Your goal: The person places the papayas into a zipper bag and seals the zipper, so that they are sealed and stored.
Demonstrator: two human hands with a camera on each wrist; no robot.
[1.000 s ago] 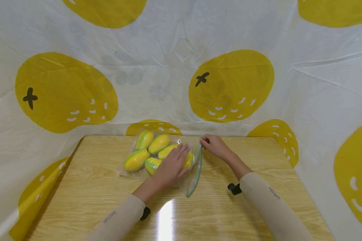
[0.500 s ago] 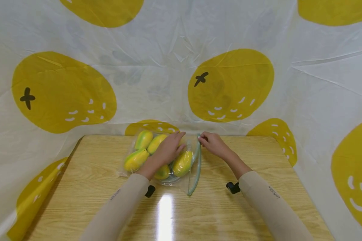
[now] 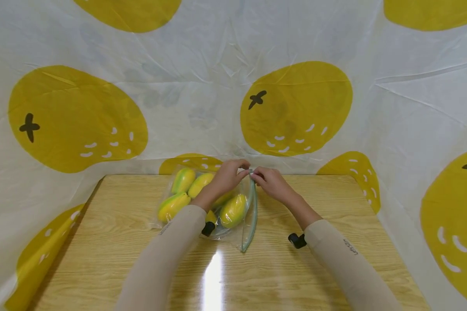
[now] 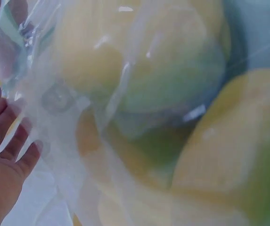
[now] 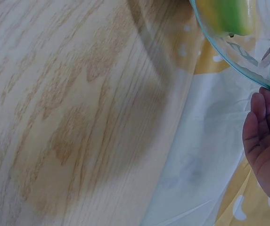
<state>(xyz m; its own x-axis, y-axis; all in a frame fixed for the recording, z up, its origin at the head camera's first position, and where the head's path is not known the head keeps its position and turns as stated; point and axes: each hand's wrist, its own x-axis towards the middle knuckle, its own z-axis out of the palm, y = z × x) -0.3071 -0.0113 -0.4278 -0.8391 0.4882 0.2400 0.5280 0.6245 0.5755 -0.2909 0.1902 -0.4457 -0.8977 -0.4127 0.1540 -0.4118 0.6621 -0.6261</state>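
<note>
A clear zip bag (image 3: 238,235) with a teal zip strip (image 3: 254,211) lies on the table, its mouth facing right. Inside are several yellow-and-green mangoes (image 3: 233,211), partly covered by my left arm. My right hand (image 3: 274,183) pinches the far end of the zip strip between thumb and fingers. Just left of it, my left hand (image 3: 228,175) has its thumb and forefinger at the same far corner of the bag. In the left wrist view, the left hand (image 4: 5,155) has its other fingers loosely bent beside the plastic. The right wrist view shows the right hand (image 5: 269,136) at the zip's end.
The wooden table (image 3: 315,268) meets a hanging white cloth (image 3: 202,103) printed with large yellow fruits at its back and sides. A dark wrist camera (image 3: 297,240) sits under the right wrist, another (image 3: 208,229) under the left.
My left hand has moved from resting on the mangoes, up and right, to the zip's far corner. My right hand has shifted slightly left, still pinching the strip.
</note>
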